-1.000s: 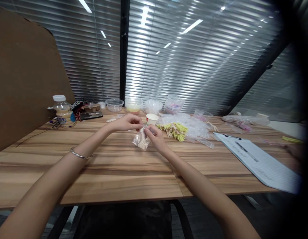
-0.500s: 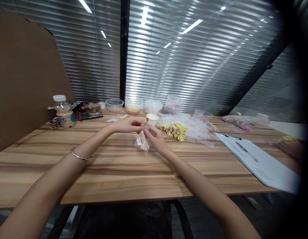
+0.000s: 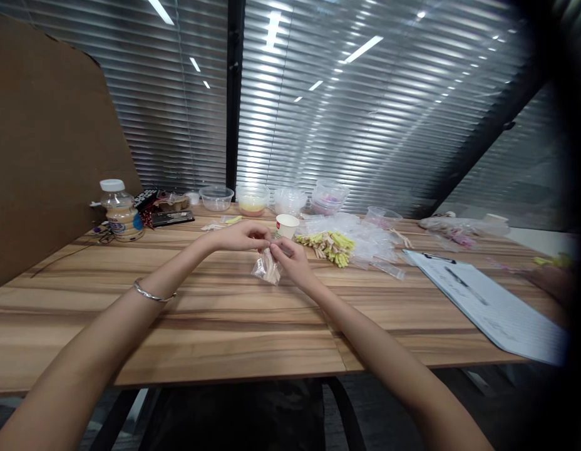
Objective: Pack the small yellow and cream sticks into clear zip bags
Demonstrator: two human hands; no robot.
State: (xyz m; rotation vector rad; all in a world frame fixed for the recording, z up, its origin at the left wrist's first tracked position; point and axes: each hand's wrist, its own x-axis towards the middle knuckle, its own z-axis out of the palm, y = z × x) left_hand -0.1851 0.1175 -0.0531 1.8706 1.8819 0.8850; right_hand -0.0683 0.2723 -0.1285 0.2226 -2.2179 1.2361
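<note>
A small clear plastic bag (image 3: 268, 268) with pale strips inside hangs between my two hands above the wooden table (image 3: 215, 326). The fingers of my left hand (image 3: 246, 237) pinch its top edge from the left. On the right, my right hand (image 3: 293, 258) grips the same top edge between thumb and fingers. Just behind the hands stands a white paper cup (image 3: 287, 224). To its right lies a pile of yellow and beige strips (image 3: 329, 246), beside a heap of clear plastic bags (image 3: 365, 241).
Clear plastic bowls (image 3: 253, 200) line the back edge. At the left stand a bottle (image 3: 120, 210) and a cardboard panel (image 3: 51, 138). A clipboard (image 3: 478, 300) with a pen lies at the right, near another person's blurred hand (image 3: 551, 279).
The bag has shifted very slightly to the left at its lower end. Both my hands keep their hold on it. The other person's hand at the right has moved a little.
</note>
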